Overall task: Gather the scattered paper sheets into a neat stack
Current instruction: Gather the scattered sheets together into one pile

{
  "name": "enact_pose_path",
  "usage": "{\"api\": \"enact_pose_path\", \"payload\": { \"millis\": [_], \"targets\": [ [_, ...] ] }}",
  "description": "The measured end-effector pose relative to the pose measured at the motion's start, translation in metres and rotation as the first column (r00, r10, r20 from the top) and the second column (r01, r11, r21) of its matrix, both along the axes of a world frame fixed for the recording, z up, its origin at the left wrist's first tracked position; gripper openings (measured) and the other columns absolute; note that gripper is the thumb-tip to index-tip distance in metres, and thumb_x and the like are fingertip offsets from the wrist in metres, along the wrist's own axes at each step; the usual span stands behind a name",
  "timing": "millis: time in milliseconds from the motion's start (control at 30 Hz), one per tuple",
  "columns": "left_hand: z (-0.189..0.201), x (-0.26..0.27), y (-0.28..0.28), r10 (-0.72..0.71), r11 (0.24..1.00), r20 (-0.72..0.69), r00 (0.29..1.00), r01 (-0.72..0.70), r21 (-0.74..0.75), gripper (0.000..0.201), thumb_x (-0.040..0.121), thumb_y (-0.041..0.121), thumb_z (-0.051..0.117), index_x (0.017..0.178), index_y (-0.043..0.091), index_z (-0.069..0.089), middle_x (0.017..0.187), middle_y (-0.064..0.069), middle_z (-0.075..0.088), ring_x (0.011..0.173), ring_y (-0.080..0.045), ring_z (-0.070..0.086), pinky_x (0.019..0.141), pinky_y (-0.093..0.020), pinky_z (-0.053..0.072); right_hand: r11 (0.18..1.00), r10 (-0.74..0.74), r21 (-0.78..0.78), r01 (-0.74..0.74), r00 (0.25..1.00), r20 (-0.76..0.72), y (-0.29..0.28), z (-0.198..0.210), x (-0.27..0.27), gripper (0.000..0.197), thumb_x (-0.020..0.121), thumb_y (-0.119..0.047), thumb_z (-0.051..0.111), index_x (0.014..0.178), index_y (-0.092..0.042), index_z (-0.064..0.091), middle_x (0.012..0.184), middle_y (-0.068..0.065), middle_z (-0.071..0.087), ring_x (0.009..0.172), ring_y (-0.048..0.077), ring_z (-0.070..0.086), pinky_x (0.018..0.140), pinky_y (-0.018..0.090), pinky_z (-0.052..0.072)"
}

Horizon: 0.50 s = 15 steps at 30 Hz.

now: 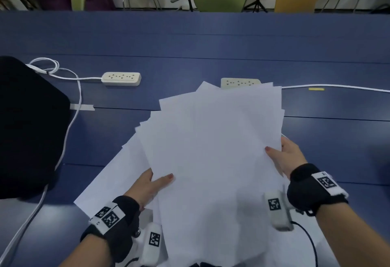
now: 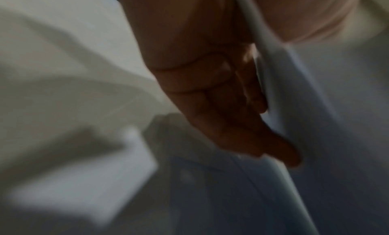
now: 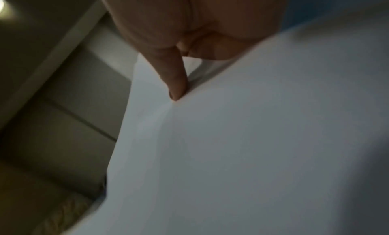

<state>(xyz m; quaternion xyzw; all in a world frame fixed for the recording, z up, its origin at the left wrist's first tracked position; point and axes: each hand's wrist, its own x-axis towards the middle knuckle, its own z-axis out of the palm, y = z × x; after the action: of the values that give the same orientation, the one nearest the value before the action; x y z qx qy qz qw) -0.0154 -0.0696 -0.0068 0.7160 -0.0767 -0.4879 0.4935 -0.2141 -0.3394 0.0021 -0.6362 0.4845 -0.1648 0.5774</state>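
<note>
The left hand [image 1: 148, 186] grips the near left edge of the paper sheets [image 1: 213, 144], thumb on top and fingers beneath; the left wrist view shows those fingers [image 2: 242, 122] lying against the underside of the paper, though blurred; the right hand [image 1: 290, 157] pinches the right edge, thumb laid over the top sheet, and its wrist view shows the thumb [image 3: 176, 78] pressed onto the white surface. The sheets are plain white and unaligned, their corners fanned out at the far and left sides; held between the hands, they are over the blue table [image 1: 190, 38], close to the person; their long axis runs away from the person, tilted a little leftward. Beyond the far edge lies a power strip [image 1: 240, 82], partly covered; a second power strip [image 1: 121, 78] sits further left, near a black bag [image 1: 27, 127].
</note>
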Motion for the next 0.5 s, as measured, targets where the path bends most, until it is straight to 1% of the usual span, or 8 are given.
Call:
{"api": "enact_pose_path", "payload": {
  "millis": [33, 67, 133, 167, 233, 333, 433, 500],
  "targets": [
    [-0.004, 0.001, 0.002, 0.008, 0.999, -0.019, 1.0, -0.007, 0.039, 0.032, 0.077, 0.034, 0.074, 0.104, 0.023, 0.062, 0.091, 0.015, 0.074, 0.083, 0.007, 0.068, 0.09, -0.025, 0.046, 0.998, 0.056, -0.034, -0.058, 0.997, -0.052, -0.001, -0.001, -0.002, 0.028, 0.087, 0.005, 0.051, 0.109, -0.012, 0.056, 0.112, 0.011, 0.064, 0.099, 0.027, 0.061, 0.075, 0.027, 0.048],
    [-0.013, 0.005, 0.004, 0.025, 0.994, -0.026, 0.999, -0.022, 0.105, 0.046, 0.071, 0.043, 0.078, 0.107, 0.021, 0.061, 0.096, 0.014, 0.073, 0.088, 0.005, 0.067, 0.096, -0.028, 0.044, 0.993, 0.105, -0.047, -0.111, 0.987, -0.123, -0.003, -0.005, -0.004, 0.027, 0.087, 0.004, 0.051, 0.11, -0.01, 0.055, 0.115, 0.012, 0.063, 0.102, 0.027, 0.059, 0.081, 0.029, 0.046],
    [-0.029, 0.01, 0.007, 0.09, 0.977, -0.073, 0.993, -0.074, 0.201, 0.092, 0.047, 0.063, 0.083, 0.122, 0.017, 0.056, 0.118, 0.0, 0.065, 0.11, -0.016, 0.061, 0.105, -0.041, 0.039, 0.975, 0.189, -0.064, -0.212, 0.946, -0.262, -0.002, -0.013, -0.003, 0.031, 0.088, -0.001, 0.054, 0.119, -0.003, 0.052, 0.122, 0.009, 0.059, 0.109, 0.025, 0.055, 0.091, 0.028, 0.04],
    [-0.033, 0.01, 0.008, 0.14, 0.973, -0.118, 0.983, -0.114, 0.2, 0.096, 0.041, 0.064, 0.083, 0.122, 0.019, 0.057, 0.123, -0.005, 0.062, 0.116, -0.024, 0.057, 0.107, -0.045, 0.037, 0.96, 0.234, -0.071, -0.269, 0.919, -0.318, 0.0, -0.016, 0.0, 0.037, 0.087, -0.004, 0.055, 0.124, -0.002, 0.05, 0.124, 0.006, 0.056, 0.112, 0.024, 0.053, 0.095, 0.028, 0.038],
    [-0.02, 0.007, 0.005, 0.225, 0.964, -0.228, 0.947, -0.182, 0.195, 0.073, 0.047, 0.054, 0.082, 0.11, 0.021, 0.067, 0.115, -0.009, 0.068, 0.111, -0.029, 0.06, 0.106, -0.046, 0.037, 0.93, 0.307, -0.072, -0.36, 0.871, -0.384, 0.005, -0.025, 0.009, 0.045, 0.087, -0.009, 0.056, 0.131, -0.006, 0.047, 0.131, 0.005, 0.053, 0.12, 0.023, 0.05, 0.104, 0.031, 0.036],
    [-0.009, 0.005, -0.004, 0.257, 0.964, -0.25, 0.934, -0.227, 0.14, 0.04, 0.077, 0.028, 0.07, 0.11, 0.007, 0.063, 0.095, -0.013, 0.068, 0.087, -0.03, 0.064, 0.082, -0.037, 0.05, 0.934, 0.249, -0.131, -0.331, 0.871, -0.424, 0.009, -0.032, 0.023, 0.043, 0.086, -0.014, 0.054, 0.128, -0.017, 0.05, 0.13, 0.006, 0.056, 0.119, 0.027, 0.052, 0.104, 0.037, 0.04],
    [-0.012, 0.005, -0.012, 0.225, 0.961, 0.002, 0.974, -0.222, 0.166, 0.045, 0.08, 0.033, 0.071, 0.111, 0.011, 0.047, 0.104, -0.004, 0.058, 0.096, -0.025, 0.056, 0.079, -0.033, 0.048, 0.932, 0.282, -0.106, -0.347, 0.877, -0.389, 0.019, -0.019, 0.033, 0.046, 0.088, -0.011, 0.052, 0.132, -0.015, 0.046, 0.135, 0.008, 0.052, 0.124, 0.026, 0.048, 0.105, 0.032, 0.036],
    [-0.014, 0.005, -0.016, 0.146, 0.977, 0.053, 0.988, -0.153, 0.148, 0.066, 0.059, 0.05, 0.078, 0.105, 0.008, 0.057, 0.109, -0.005, 0.066, 0.099, -0.029, 0.062, 0.084, -0.041, 0.053, 0.905, 0.393, -0.001, -0.426, 0.836, -0.382, 0.028, -0.016, 0.035, 0.056, 0.09, -0.008, 0.051, 0.143, -0.013, 0.03, 0.148, 0.006, 0.035, 0.137, 0.022, 0.033, 0.111, 0.027, 0.024]
  ]
}}
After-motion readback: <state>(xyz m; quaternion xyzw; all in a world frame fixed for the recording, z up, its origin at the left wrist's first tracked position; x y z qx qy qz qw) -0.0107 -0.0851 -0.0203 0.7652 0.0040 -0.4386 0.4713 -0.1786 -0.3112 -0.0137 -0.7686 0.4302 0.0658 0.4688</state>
